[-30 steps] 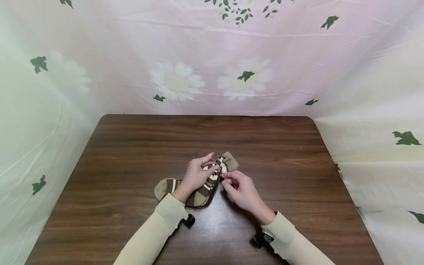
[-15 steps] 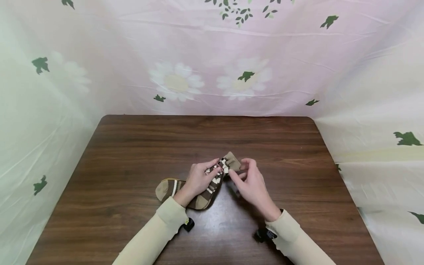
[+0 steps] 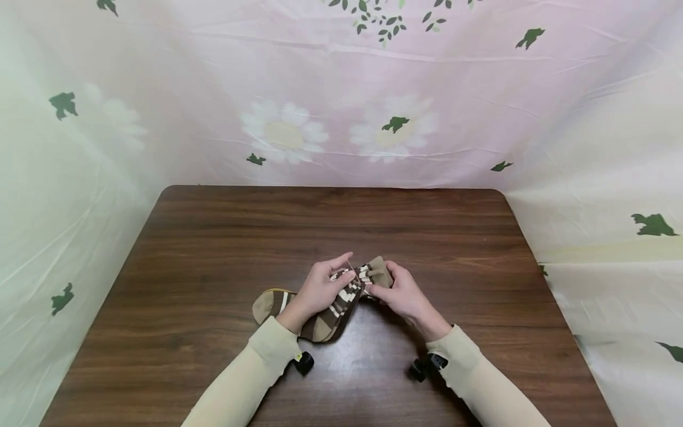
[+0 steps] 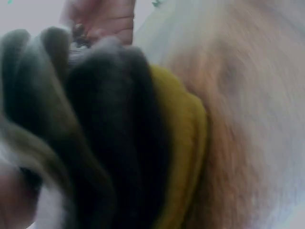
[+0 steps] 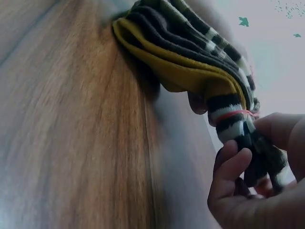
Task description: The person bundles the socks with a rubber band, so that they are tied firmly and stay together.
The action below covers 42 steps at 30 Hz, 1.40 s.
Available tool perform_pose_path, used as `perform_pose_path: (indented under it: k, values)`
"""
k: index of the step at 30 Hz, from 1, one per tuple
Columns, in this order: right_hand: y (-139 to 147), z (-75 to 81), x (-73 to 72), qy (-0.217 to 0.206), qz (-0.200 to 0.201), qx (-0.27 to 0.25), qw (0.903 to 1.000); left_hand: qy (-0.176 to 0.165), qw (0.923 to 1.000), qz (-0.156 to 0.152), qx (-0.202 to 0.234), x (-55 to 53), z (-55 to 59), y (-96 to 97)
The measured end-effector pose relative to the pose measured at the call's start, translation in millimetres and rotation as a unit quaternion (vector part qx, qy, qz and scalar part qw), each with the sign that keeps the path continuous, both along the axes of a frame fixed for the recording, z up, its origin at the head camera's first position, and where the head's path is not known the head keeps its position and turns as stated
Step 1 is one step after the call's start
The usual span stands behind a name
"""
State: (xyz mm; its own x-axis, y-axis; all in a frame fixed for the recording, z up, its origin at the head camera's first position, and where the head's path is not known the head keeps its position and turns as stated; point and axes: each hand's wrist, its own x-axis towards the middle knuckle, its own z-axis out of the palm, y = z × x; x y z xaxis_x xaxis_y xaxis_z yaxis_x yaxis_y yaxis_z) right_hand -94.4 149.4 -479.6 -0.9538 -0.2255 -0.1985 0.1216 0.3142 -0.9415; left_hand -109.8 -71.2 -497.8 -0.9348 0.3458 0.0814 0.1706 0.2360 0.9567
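A bundle of several striped brown, beige and white socks (image 3: 324, 327) lies bent near the middle of the table. The right wrist view shows mustard and dark layers in it, with a pink rubber band (image 5: 232, 114) round the ankle part. My left hand (image 3: 319, 290) grips the bundle just left of the band, thumb on top; a strand of the band stretches up to its index finger. With my right hand (image 3: 408, 299) I hold the cuff ends, fingers curled round them. Blurred sock layers (image 4: 119, 119) fill much of the left wrist view.
The brown wood-grain table (image 3: 224, 231) has rounded far corners. Pale printed cloth (image 3: 341, 77) hangs behind it and on both sides. A small black camera (image 3: 304, 363) sits at the left wrist, and another black camera (image 3: 418, 369) at the right.
My right hand has let go near the band, swung out to the right, and now grips the cuff ends. The bundle has shifted slightly right and towards me, with my left hand still on it.
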Motion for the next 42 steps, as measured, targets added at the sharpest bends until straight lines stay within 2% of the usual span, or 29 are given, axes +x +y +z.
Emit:
perform_pose_path:
  k: [2,3,6,9,11,12,14,16,18,20,22,24,26,28,30,33,36,38,42]
  values:
    - [1.2,0.3,1.3,0.039,0.020,0.018,0.9989,-0.062,0.9972,0.003,0.043,-1.7,-0.7,1.1]
    - [1.8,0.1,1.9,0.059,0.029,0.028,0.9975,-0.096,0.9933,0.006,0.064,-2.5,-1.5,1.7]
    - [3.1,-1.5,3.6,0.107,0.041,0.048,0.9922,-0.195,0.9729,0.018,0.122,-4.0,-5.3,2.9]
    - [3.2,-5.8,5.4,0.149,0.024,0.072,0.9859,-0.257,0.9551,0.035,0.144,-4.6,-10.6,2.2]
    - [2.2,-8.9,6.8,0.192,-0.002,0.103,0.9760,-0.257,0.9568,0.037,0.130,-5.0,-12.3,1.6]
    - [1.7,-10.5,7.4,0.220,-0.016,0.122,0.9677,-0.245,0.9620,0.035,0.115,-5.2,-12.9,1.5]
    - [1.1,-12.3,8.3,0.288,-0.043,0.156,0.9437,-0.216,0.9722,0.026,0.085,-4.9,-12.6,1.1]
    - [0.7,-13.2,8.6,0.362,-0.052,0.172,0.9145,-0.194,0.9787,0.012,0.066,-3.8,-10.2,1.4]
    - [0.9,-12.3,8.8,0.423,-0.033,0.177,0.8879,-0.184,0.9811,-0.001,0.060,-2.3,-6.3,1.9]
    - [1.4,-9.8,8.9,0.458,0.001,0.185,0.8695,-0.165,0.9848,-0.012,0.053,-1.6,-2.0,2.1]
    - [2.9,-5.7,9.1,0.468,0.038,0.196,0.8609,-0.139,0.9894,-0.029,0.031,-3.0,1.7,1.6]
    - [5.3,-1.9,9.2,0.468,0.060,0.214,0.8550,-0.103,0.9932,-0.053,-0.011,-6.7,3.2,-0.3]
    - [8.5,2.4,8.8,0.456,0.074,0.230,0.8564,-0.080,0.9918,-0.089,-0.045,-10.8,4.5,-2.7]
    - [12.4,6.9,8.2,0.435,0.087,0.240,0.8636,-0.066,0.9871,-0.129,-0.068,-14.9,5.2,-4.8]
    - [16.3,10.9,6.9,0.395,0.107,0.242,0.8797,-0.066,0.9809,-0.170,-0.068,-17.1,6.7,-5.0]
    - [21.4,16.0,3.4,0.317,0.152,0.218,0.9106,-0.062,0.9744,-0.209,-0.056,-19.3,8.1,-2.6]
    - [25.4,16.7,-1.4,0.261,0.187,0.197,0.9263,-0.063,0.9711,-0.226,-0.043,-20.1,9.8,1.1]
    - [27.3,16.2,-4.0,0.242,0.202,0.194,0.9291,-0.062,0.9704,-0.229,-0.044,-20.3,10.7,2.0]
    - [30.9,14.3,-7.6,0.227,0.200,0.201,0.9317,-0.047,0.9679,-0.225,-0.101,-20.4,12.3,-1.6]
